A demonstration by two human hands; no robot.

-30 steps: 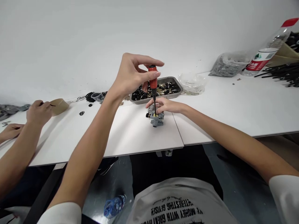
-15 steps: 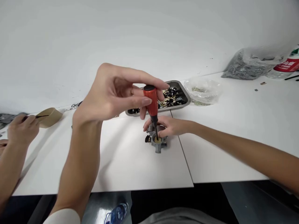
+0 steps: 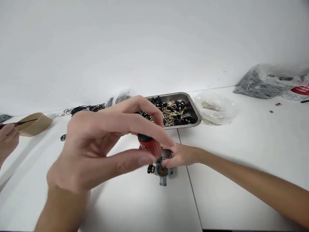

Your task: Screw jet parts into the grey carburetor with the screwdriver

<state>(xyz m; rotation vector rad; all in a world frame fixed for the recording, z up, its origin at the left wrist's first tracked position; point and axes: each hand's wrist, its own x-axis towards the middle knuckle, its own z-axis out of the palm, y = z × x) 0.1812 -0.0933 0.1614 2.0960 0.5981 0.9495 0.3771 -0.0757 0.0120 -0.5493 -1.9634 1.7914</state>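
My left hand (image 3: 96, 145) is large in the foreground, closed around a screwdriver (image 3: 151, 146) with a red handle and black end cap. The handle leans, its cap toward my left palm, and the shaft points down into the round opening of a small grey metal carburetor (image 3: 163, 181). Whether the tip engages anything inside cannot be made out. From the right, my right hand (image 3: 180, 154) grips the carburetor on the white table, thumb at the opening's rim; some fingers are hidden. A black and brass screw fitting (image 3: 151, 169) sticks out on the carburetor's left side.
Behind stands a metal tray (image 3: 196, 116) of black and brass parts. To its right lie a clear bag (image 3: 217, 109) and a bag of grey parts (image 3: 256, 83). Black rings (image 3: 84, 109) and a tape roll (image 3: 36, 124) are left, near another person's hand (image 3: 8, 143).
My left hand has come lower and closer to the camera, and the screwdriver has gone from nearly upright to tilted. My right hand stays on the carburetor. The view has shifted upward.
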